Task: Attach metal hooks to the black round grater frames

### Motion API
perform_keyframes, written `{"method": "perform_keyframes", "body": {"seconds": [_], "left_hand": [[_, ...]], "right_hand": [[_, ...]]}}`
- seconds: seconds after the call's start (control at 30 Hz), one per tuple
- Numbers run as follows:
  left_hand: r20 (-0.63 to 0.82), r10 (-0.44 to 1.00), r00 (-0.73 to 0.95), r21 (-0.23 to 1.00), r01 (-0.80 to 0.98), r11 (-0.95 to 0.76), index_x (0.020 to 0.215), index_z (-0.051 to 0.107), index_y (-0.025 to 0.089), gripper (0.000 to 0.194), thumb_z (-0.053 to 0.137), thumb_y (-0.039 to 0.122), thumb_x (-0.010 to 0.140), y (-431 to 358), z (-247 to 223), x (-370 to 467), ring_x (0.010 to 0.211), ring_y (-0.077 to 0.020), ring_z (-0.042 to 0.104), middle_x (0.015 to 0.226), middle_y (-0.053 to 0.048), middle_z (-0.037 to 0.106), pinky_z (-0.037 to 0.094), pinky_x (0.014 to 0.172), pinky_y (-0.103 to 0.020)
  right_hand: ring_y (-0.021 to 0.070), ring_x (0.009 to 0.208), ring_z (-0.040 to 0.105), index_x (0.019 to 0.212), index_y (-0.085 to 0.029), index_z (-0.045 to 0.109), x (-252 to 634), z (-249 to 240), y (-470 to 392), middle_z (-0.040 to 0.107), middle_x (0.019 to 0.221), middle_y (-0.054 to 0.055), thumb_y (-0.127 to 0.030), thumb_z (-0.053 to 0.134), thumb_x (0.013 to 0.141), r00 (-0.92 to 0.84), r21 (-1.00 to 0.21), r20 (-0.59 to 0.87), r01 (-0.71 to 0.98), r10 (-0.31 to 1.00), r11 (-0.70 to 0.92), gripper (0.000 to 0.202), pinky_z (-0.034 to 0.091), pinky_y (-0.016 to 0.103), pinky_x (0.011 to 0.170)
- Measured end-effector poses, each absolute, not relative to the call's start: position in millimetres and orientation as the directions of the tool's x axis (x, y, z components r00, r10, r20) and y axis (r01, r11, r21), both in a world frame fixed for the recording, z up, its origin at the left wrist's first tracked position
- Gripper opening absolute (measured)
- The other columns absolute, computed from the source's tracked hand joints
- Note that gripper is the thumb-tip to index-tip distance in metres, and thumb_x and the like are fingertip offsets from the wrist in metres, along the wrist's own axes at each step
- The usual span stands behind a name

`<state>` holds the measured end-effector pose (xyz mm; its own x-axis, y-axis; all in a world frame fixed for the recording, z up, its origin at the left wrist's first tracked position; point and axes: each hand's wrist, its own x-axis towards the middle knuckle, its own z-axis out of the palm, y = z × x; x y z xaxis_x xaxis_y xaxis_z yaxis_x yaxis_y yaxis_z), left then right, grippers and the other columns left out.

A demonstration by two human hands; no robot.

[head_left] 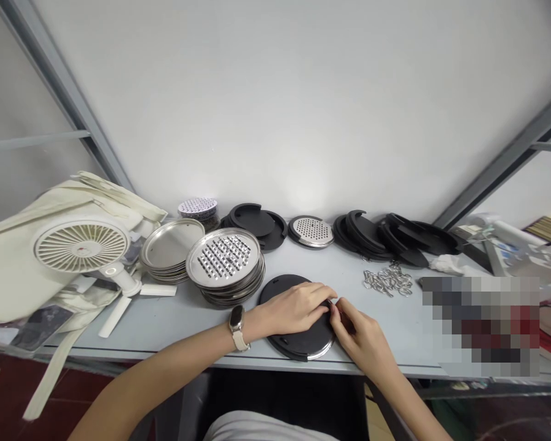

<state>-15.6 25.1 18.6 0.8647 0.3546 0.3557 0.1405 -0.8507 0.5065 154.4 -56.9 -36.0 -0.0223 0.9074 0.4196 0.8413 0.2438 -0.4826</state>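
Observation:
A round black holder lies on the table in front of me, with a strip of shiny metal rim showing along its lower right edge. Across its top rests my left hand, palm down, fingers bent over the right edge. My right hand is closed in a pinch at that same edge, thumb and fingers close to the left fingertips. A small dark piece shows between the hands; I cannot make out what it is. To the left stands a stack of round steel grater plates. Small metal hooks lie in a pile at the right.
Plain steel discs are stacked further left, beside a white fan. Along the wall sit black holders, one holder with a perforated plate, and more black holders. Clutter covers the far right.

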Motion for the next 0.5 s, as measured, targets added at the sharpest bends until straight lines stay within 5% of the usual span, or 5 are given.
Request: {"method": "perform_keyframes", "body": {"seconds": [0.5], "left_hand": [[0.420,0.334,0.844,0.357,0.185,-0.916,0.108,0.050,0.014,0.020,0.045,0.014,0.089,25.3,17.2,-15.1,0.103,-0.0198,0.053,0.107,-0.009,0.057,0.042,0.095,-0.033]], "right_hand": [[0.0126,0.048,0.048,0.079,-0.022,0.044,154.6,-35.7,-55.4,0.048,0.058,-0.003,-0.033,0.034,0.096,-0.029,-0.511,0.368,0.829,0.929,0.228,0.022,0.034,0.023,0.050]]}}
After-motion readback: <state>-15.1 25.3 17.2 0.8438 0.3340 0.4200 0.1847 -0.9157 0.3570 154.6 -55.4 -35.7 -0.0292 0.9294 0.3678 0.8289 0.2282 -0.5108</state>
